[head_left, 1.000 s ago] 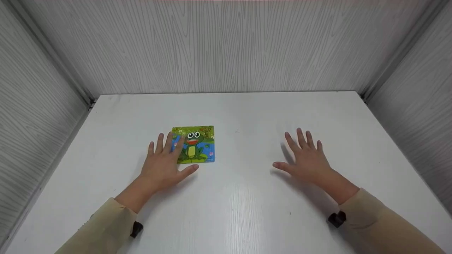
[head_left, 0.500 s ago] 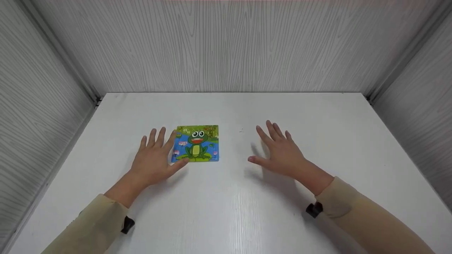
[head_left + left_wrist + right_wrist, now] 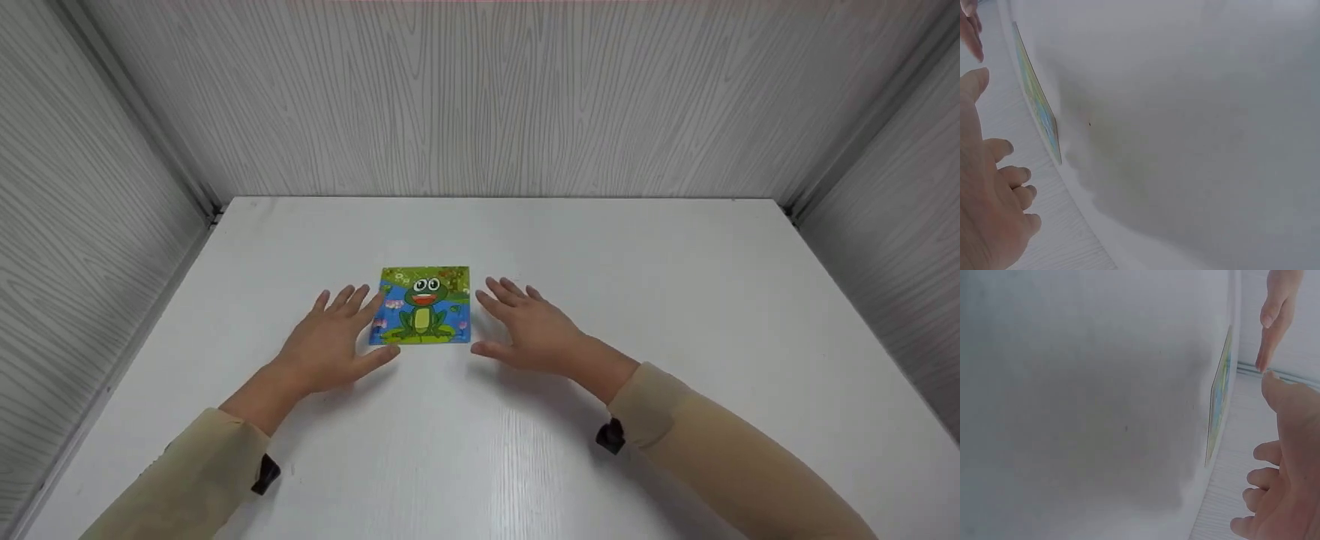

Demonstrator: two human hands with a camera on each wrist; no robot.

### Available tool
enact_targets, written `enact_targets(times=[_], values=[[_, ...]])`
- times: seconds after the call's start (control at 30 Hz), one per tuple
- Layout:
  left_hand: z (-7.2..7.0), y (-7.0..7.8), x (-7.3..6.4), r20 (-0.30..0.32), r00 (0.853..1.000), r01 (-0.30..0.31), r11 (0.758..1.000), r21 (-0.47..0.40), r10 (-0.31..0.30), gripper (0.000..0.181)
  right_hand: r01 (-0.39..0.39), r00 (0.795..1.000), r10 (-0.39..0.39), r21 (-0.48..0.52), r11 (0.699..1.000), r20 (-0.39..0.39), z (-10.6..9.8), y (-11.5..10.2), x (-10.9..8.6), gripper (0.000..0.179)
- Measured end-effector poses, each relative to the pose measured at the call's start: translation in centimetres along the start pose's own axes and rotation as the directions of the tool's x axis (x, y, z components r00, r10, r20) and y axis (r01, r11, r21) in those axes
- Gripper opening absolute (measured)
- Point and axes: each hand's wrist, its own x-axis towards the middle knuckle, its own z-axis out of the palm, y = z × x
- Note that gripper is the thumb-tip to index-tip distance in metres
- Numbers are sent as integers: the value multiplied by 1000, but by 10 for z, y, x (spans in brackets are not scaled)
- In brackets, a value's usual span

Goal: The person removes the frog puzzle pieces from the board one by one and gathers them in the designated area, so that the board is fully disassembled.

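A square frog picture puzzle, green and blue with a smiling frog, lies flat on the white table. My left hand is at its left side, fingers spread, the index finger overlapping the left edge in the head view. Off the right edge hovers my right hand, its fingers extended toward the puzzle and the thumb apart. Both wrist views show a gap between the hand and the tabletop, with the puzzle seen nearly edge-on. Neither hand holds anything.
The white tabletop is bounded by a grey wood-grain panel at the back and similar panels at left and right. Small dark straps show beneath both sleeve cuffs.
My right hand has moved left across the table, up to the puzzle's right side. The left hand has shifted left off most of the puzzle, uncovering its picture.
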Motion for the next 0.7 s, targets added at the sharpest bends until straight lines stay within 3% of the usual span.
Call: enact_targets(times=[0.37, 0.7], values=[[9, -7, 3, 81, 995, -55, 998, -20, 57, 89, 121, 984, -124, 33, 992, 125, 20, -14, 14, 85], [13, -9, 3, 105, 991, -75, 997, -31, 78, 88, 144, 979, -153, 72, 987, 138, 24, -12, 14, 83]])
